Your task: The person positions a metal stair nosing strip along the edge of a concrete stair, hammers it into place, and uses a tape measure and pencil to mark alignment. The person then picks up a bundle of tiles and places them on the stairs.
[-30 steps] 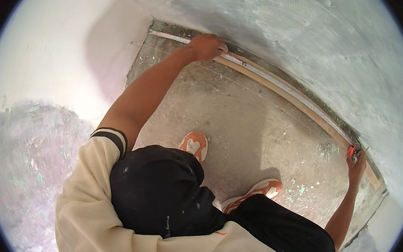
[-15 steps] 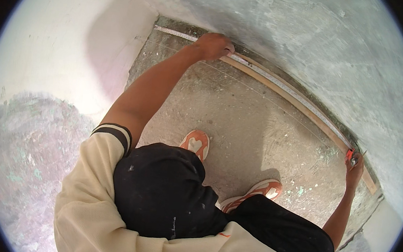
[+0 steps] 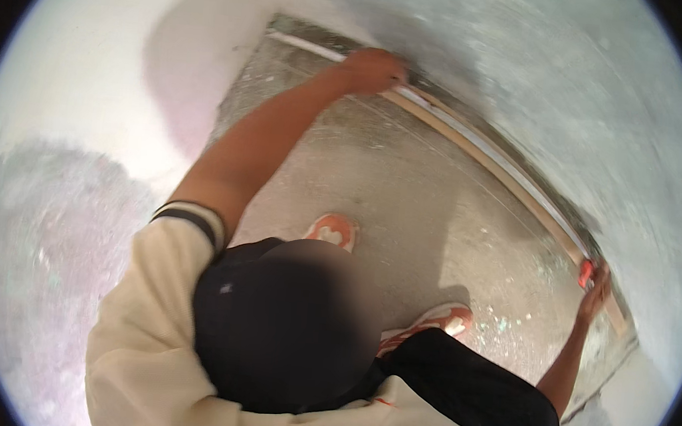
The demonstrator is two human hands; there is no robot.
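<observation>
A white tape blade (image 3: 306,47) is drawn out along a long, thin wooden strip (image 3: 615,318) lying at the foot of the far wall. My left hand (image 3: 374,71) is closed over the blade and strip near their left part, its fingertips partly hidden. To the left of it the blade runs on to the corner. At the strip's right part my right hand (image 3: 597,291) grips the red tape measure (image 3: 586,273) that the blade comes out of. Motion blur softens both hands.
A grey plastered wall (image 3: 560,78) rises behind the strip, and a pale wall (image 3: 103,74) stands at the left. A thin line crosses the rough concrete floor (image 3: 391,185). My orange and white shoes (image 3: 449,318) are planted there, with pale flecks near the right one.
The view has shifted slightly and become blurred. My left hand appears a little farther right and up; my right hand a little lower and left. Both keep their hold.
</observation>
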